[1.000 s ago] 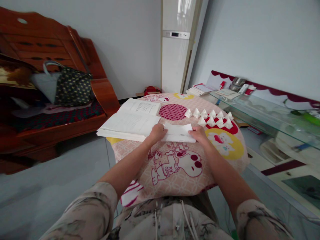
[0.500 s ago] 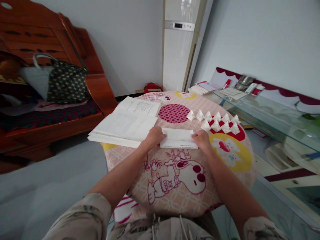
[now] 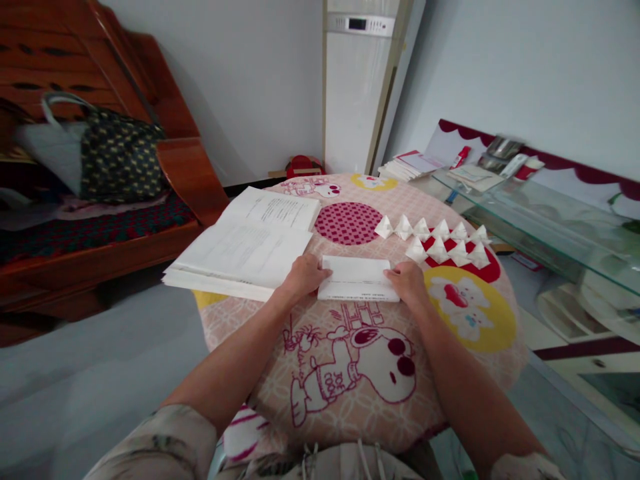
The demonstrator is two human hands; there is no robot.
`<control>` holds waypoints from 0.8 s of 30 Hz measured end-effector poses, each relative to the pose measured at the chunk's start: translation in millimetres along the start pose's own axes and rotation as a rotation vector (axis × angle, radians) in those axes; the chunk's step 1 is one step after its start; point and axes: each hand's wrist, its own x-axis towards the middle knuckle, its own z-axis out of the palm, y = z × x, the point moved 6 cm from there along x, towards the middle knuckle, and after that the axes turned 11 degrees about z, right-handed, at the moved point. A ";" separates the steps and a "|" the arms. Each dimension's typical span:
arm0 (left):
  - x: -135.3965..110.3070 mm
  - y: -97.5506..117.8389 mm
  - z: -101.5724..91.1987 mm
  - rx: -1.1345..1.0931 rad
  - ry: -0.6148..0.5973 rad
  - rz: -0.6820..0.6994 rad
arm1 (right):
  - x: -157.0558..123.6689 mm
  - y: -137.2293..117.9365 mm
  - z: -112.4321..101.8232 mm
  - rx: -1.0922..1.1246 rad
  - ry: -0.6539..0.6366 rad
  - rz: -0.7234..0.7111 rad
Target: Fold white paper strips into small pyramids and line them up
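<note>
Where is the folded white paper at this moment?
In the head view, the folded white paper lies flat mid-table between the left hand and right hand, which touch its ends, right of the open book.

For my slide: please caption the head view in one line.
Left hand and right hand press a folded paper on the tablecloth, between an open book and small paper shapes.

A matt white folded paper strip lies on a pink cartoon-printed cloth table cover. Left of the strip: a matt open paper book, then a glossy red-brown wooden bench. Right: a smooth clear glass shelf.
</note>
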 end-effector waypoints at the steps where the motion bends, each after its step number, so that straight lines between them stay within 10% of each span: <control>1: 0.2 -0.5 0.3 -0.005 0.004 -0.001 | -0.3 -0.5 -0.6 -0.004 -0.005 0.001; 24: 1.2 -4.9 2.3 -0.089 0.025 0.020 | -2.3 -3.4 -0.9 -0.040 -0.025 0.034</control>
